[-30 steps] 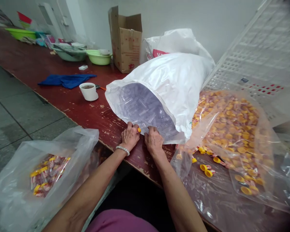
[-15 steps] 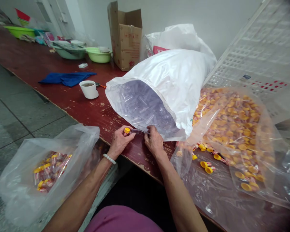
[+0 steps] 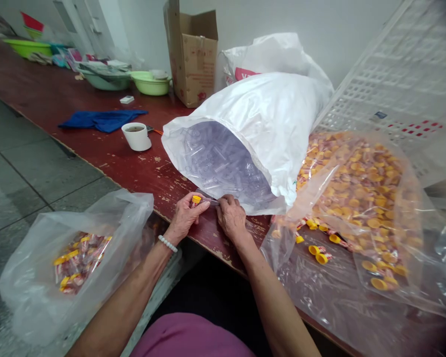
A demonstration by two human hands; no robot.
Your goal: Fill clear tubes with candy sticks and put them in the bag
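Note:
My left hand (image 3: pixel 184 216), with a beaded bracelet at the wrist, is closed round a small yellow-capped piece (image 3: pixel 196 200) near the table edge. Just to its right, my right hand (image 3: pixel 231 216) has its fingers pressed together at the end of a clear tube (image 3: pixel 212 202) that lies between both hands. Behind them opens a white sack (image 3: pixel 260 119) full of clear plastic tubes (image 3: pixel 223 158). To the right, a clear plastic bag (image 3: pixel 405 208) holds many yellow-capped pieces, with several loose ones (image 3: pixel 321 258) in front. At the left, another bag (image 3: pixel 29 277) holds similar pieces.
On the red table (image 3: pixel 134 171) stand a white cup (image 3: pixel 137 137), a blue cloth (image 3: pixel 102 120), a cardboard box (image 3: pixel 198 64) and green basins (image 3: pixel 150 85). A white perforated crate (image 3: pixel 405 84) leans at the right back.
My right hand has moved slightly left, closer to my left hand, and its fingers now cover more of the clear tube. My left hand still holds the yellow-capped piece.

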